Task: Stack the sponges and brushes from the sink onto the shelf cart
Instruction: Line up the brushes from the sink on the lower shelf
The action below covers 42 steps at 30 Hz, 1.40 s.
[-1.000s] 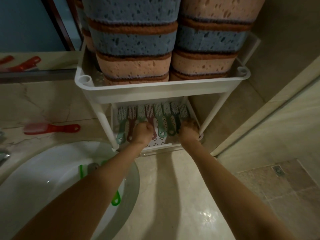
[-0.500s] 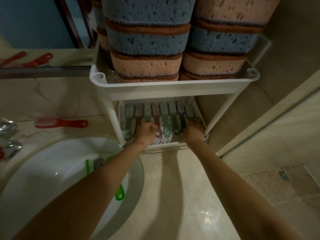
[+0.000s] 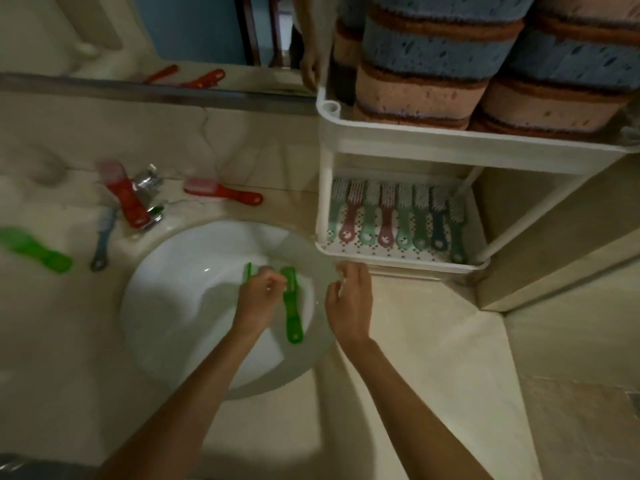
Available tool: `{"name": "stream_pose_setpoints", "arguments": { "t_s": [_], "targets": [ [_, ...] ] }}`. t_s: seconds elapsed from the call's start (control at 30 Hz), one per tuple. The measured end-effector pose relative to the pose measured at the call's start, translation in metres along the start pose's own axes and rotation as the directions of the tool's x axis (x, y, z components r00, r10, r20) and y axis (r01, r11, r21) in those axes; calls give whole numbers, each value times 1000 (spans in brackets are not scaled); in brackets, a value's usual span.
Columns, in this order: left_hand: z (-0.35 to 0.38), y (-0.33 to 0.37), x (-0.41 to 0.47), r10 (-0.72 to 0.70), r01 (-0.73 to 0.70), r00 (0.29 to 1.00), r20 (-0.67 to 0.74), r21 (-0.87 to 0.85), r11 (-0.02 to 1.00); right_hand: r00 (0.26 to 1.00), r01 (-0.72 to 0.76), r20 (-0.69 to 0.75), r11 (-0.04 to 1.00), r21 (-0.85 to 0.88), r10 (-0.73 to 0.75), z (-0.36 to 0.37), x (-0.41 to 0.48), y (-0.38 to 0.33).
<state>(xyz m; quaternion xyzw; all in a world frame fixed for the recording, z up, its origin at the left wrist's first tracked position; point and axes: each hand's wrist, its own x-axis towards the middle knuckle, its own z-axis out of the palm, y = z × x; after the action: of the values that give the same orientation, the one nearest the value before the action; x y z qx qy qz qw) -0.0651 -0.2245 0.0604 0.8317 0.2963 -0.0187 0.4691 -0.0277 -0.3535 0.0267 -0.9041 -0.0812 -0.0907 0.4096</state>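
Far left on the counter (image 3: 62,341): green brush (image 3: 34,249), roughly 9 o'clock from the sink (image 3: 180,313). Just right of it is a blue-grey brush (image 3: 102,239), handle end nearest the camera. Tap (image 3: 149,181) is at 11 o'clock of the sink, with a red brush (image 3: 123,197) lying against it. Second red brush (image 3: 223,192) lies flat on the counter at 12 o'clock, behind the rim.

In the sink there are two brushes near the drain. The long green brush (image 3: 292,308) is fully in view, handle pointing to 6 o'clock. The hidden green brush (image 3: 248,273) shows only a sliver at 11 o'clock of the left hand (image 3: 258,299); the rest is under the hand. Left hand is down in the bowl between the two, fingers curled, fingertips at the head of the long green brush. Touching or gripping, cannot tell (motion blur there).

Right hand (image 3: 349,303) sits at 3 o'clock of the long green brush, over the sink's right rim. Its fingers are loosely curled, holding nothing, clear of the brush.

Cart (image 3: 450,142) stands at 2 o'clock of the right hand. Its lower shelf carries a row of brushes (image 3: 394,220) side by side, bristles toward the wall, handles toward the front edge. The top shelf carries sponges (image 3: 433,81) in stacks, blue and peach layers.
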Motion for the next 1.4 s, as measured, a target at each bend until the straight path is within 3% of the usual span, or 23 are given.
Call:
{"name": "stream_pose_setpoints", "arguments": {
  "t_s": [0.07,0.17,0.3,0.5,0.7,0.97,1.27,1.4],
  "targets": [
    [-19,-31,-5,-85,84,996,-23,-22,996,981,-50,189,997,59,37,19,-13,-9],
    [-43,-61,-3,-199,195,978,-64,-61,979,894,-66,445,998,26,47,42,-19,-29],
    [-82,-76,20,-236,220,963,-131,-124,968,789,53,614,998,-31,-23,77,9,-60],
    [-158,-110,84,-275,244,924,-264,-147,959,770,123,636,968,-218,45,134,87,-110],
    [-227,-145,136,-174,256,893,-415,149,955,782,76,613,960,-268,109,189,109,-133],
    [-241,-170,180,-205,300,937,-282,353,886,864,58,501,979,-197,49,219,111,-153],
    [-251,-181,180,-262,309,950,-169,404,861,817,-52,534,950,-309,218,216,90,-139],
    [-249,-180,161,-257,301,950,-179,295,907,790,-70,550,931,-358,271,213,62,-128]
  ]
}}
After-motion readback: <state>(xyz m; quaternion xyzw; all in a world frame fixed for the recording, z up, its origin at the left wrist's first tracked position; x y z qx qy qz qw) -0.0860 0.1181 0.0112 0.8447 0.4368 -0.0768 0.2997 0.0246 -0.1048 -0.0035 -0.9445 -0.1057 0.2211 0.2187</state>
